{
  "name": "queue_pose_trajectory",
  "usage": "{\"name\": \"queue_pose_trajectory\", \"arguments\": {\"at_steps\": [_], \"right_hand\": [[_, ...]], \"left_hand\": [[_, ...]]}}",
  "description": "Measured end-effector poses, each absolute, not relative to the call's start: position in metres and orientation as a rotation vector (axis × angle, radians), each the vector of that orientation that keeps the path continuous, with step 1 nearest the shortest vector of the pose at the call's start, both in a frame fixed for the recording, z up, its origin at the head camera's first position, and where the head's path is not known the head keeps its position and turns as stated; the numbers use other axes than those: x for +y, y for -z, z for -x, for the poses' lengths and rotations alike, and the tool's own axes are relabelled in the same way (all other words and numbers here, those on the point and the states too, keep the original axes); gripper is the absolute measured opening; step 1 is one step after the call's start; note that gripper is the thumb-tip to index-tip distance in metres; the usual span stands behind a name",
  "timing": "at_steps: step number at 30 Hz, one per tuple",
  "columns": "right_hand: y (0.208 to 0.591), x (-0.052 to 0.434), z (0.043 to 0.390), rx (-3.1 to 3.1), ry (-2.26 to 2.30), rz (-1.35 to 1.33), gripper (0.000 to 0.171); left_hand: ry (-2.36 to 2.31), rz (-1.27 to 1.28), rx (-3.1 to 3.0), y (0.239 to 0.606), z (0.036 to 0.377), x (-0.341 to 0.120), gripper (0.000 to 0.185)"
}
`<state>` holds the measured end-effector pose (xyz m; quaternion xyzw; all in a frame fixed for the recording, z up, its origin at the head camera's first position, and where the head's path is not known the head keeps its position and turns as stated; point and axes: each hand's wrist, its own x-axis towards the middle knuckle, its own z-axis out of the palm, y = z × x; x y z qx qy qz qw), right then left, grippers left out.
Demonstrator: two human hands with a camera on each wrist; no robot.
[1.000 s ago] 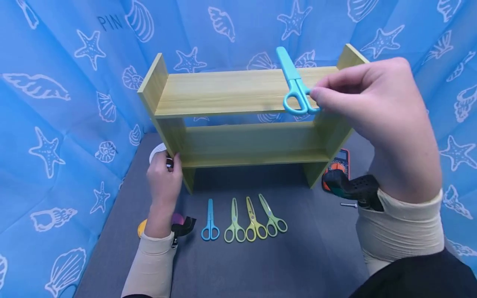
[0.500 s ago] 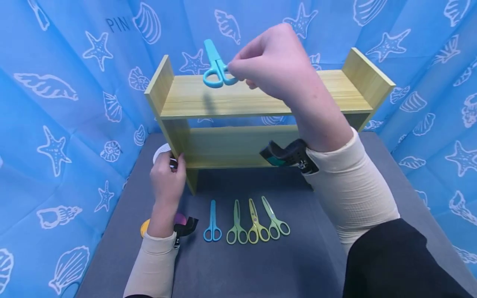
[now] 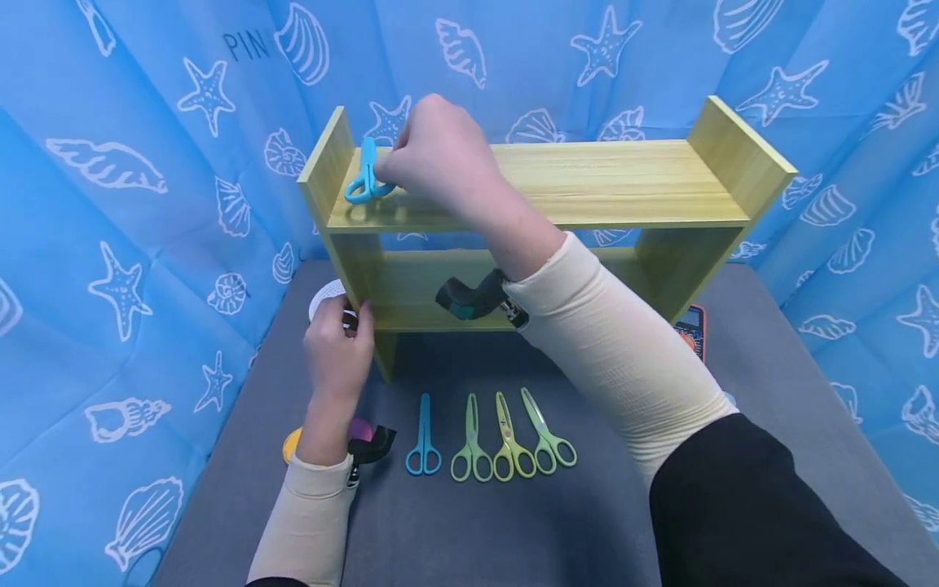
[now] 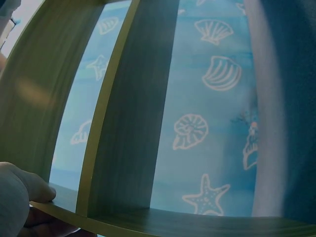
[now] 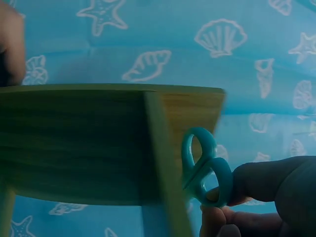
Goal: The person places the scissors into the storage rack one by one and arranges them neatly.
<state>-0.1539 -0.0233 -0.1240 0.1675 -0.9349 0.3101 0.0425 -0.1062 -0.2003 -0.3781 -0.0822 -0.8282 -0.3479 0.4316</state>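
Observation:
A light wooden two-tier shelf (image 3: 601, 181) stands on the dark grey table. My right hand (image 3: 447, 159) pinches turquoise scissors (image 3: 368, 169) by a handle loop, over the left end of the top board. Whether the scissors touch the board I cannot tell. In the right wrist view, the loops of the scissors (image 5: 198, 163) show at my fingertips. My left hand (image 3: 336, 346) grips the shelf's left side panel, its thumb (image 4: 42, 190) on the inner face. In front of the shelf lie blue scissors (image 3: 423, 440), green scissors (image 3: 471, 440), yellow scissors (image 3: 510, 444) and light green scissors (image 3: 546, 432).
A multimeter (image 3: 693, 326) lies beyond the shelf's right side, partly behind my sleeve. A white round object (image 3: 323, 297) is behind my left hand. Orange (image 3: 291, 444) and purple (image 3: 360, 429) round things sit by my left wrist. A blue seashell curtain (image 3: 147, 244) surrounds the table.
My right hand has carried the turquoise scissors leftward across the shelf, then down toward the top board's left end. My left hand keeps its grip on the side panel.

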Motion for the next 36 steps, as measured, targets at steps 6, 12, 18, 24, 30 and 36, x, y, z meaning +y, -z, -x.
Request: {"name": "queue_pose_trajectory", "arguments": {"at_steps": [6, 12, 18, 24, 30, 36], "right_hand": [[0.138, -0.037, 0.155, -2.895, -0.86, -0.543, 0.046], [0.138, -0.022, 0.148, -2.866, -0.898, -0.636, 0.058], [0.135, 0.016, 0.125, -2.732, -1.066, -0.643, 0.031], [0.145, 0.046, 0.098, -2.605, -1.255, -0.59, 0.026], [0.162, 0.072, 0.07, -2.434, -1.316, -0.581, 0.021], [0.183, 0.094, 0.045, -2.331, -1.292, -0.607, 0.017]], "left_hand": [[0.89, 0.217, -2.055, 0.377, 0.105, -0.2, 0.016], [0.867, 0.214, -2.04, 0.378, 0.104, -0.199, 0.015], [0.872, 0.219, -2.04, 0.377, 0.105, -0.199, 0.015], [0.867, 0.237, -2.054, 0.376, 0.105, -0.2, 0.018], [0.867, 0.241, -2.039, 0.378, 0.107, -0.199, 0.018], [0.863, 0.231, -2.036, 0.379, 0.107, -0.199, 0.018]]}}
